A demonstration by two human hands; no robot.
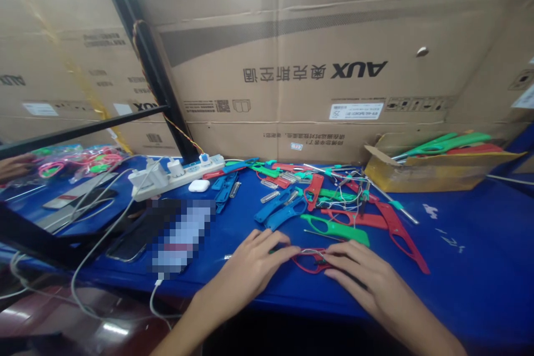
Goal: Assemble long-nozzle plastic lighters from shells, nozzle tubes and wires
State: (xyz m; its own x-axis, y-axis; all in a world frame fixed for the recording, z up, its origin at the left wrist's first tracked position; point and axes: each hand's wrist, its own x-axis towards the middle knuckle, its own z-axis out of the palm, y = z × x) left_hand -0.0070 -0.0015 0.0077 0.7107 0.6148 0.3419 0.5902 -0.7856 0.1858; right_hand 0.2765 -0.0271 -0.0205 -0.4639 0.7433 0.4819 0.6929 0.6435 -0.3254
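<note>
Head: red casing (pixel 307 271), carton (pixel 421 179) of handles (pixel 459 143)

Casings (pixel 314 193) on table (pixel 471 256), power strip (pixel 190 171) left, box (pixel 421 177) right, cardboard (pixel 300 28) behind

Head view, forward and downward

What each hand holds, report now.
Left hand: closed, holding the red handle piece at one end.
Right hand: closed, holding its other end.
</note>
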